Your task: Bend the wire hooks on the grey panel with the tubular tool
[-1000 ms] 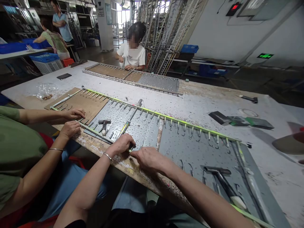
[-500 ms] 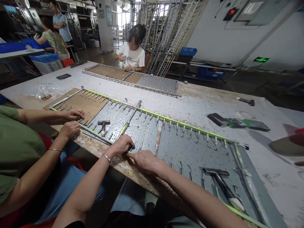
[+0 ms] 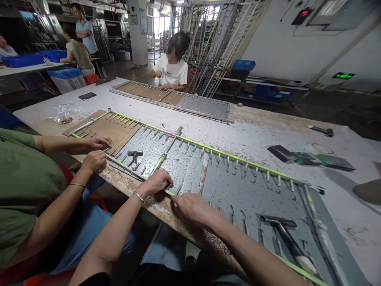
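A long metal hook rack [image 3: 222,151] with yellow-green tape on its rails lies on the table. Rows of small hooks point inward from both long sides. My left hand [image 3: 157,180] is curled over the near rail, its fingertips pinched at a short hook stub. Right beside it, my right hand [image 3: 190,205] is closed at the same rail; its fingertips are largely hidden. A hammer [image 3: 276,220] with a dark T-shaped head and pale handle end lies inside the rack to the right. Another small hammer [image 3: 135,154] rests inside it, left of my hands.
A co-worker's hands [image 3: 97,159] work at the rack's left end. Across the table, a person in white [image 3: 175,73] holds a hammer over a second rack [image 3: 205,107]. Dark taped plates [image 3: 309,158], another hammer [image 3: 321,130] and a plastic bag [image 3: 64,113] lie on the table [image 3: 256,131].
The whole view has shifted, so things sit slightly further right. Both my hands stay at the near rail with little visible movement. The hammers lie where they were.
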`<state>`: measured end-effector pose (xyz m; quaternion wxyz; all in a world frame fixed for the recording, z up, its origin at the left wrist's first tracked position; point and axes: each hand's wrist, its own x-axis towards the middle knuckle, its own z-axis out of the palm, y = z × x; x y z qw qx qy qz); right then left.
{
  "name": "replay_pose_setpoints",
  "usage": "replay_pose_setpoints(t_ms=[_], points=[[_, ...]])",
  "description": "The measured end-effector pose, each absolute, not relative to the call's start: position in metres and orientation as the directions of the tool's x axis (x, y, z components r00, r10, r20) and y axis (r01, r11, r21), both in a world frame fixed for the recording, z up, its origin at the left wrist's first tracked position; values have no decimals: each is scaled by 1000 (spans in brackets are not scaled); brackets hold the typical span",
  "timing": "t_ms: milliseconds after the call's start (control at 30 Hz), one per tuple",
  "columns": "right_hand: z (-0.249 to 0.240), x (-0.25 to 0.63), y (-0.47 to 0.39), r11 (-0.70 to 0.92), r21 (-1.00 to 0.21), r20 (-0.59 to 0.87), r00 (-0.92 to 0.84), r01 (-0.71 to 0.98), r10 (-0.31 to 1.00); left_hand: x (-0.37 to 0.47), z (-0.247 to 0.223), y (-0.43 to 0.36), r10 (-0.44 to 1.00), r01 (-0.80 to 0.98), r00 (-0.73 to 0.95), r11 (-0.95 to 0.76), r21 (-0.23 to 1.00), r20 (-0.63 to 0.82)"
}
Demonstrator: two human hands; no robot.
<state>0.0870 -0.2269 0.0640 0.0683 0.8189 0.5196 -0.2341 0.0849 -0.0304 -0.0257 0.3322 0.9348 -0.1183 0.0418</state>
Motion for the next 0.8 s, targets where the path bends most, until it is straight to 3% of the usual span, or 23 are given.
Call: replay_pose_setpoints(t_ms=[133,633,800], points=[[60,87,-224,-415,-175,-416,316,893,853,85,-26,-31,-192,-236,972,-760,605,138],[49,82,-226,-473,-134,-412,385,871,826,84,-25,-31,-183,-236,972,-754,612,149],[49,74,-226,-455,-158,-336,385,876,859,82,-23,-31,-162,-223,975,-748,624,154]])
